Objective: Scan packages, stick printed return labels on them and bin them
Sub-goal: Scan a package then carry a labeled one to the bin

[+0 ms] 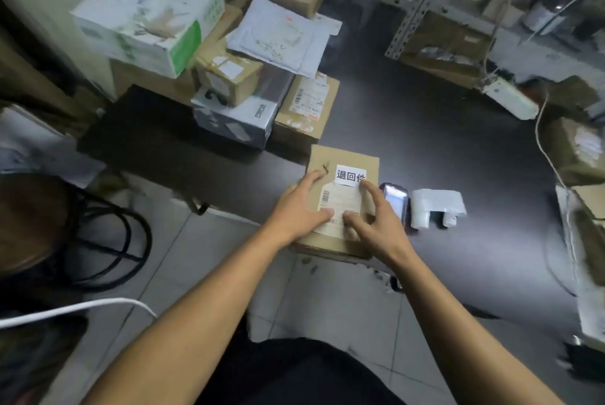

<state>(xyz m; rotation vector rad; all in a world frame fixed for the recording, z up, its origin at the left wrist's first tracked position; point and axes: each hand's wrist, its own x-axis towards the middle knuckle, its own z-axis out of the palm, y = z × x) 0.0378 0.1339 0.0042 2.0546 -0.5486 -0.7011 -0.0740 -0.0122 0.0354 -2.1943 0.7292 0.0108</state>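
Note:
A flat brown cardboard package (340, 159) lies at the near edge of the dark table (458, 149). A shipping label (340, 205) covers its middle, and a white return label (350, 175) with black characters sits just above it. My left hand (301, 208) lies flat on the left part of the package, fingers spread. Over the package's right part, my right hand (373, 221) has a fingertip on the return label's right edge and the thumb on the shipping label. A handheld scanner (396, 201) with a lit screen lies right of the package.
A small white label printer (435, 208) stands right of the scanner. Several stacked boxes and a white mailer (278, 34) pile up at the back left. A power strip (510, 100) and cord lie at the right, with more boxes (579, 149) beyond. Metal shelving (422, 1) stands behind.

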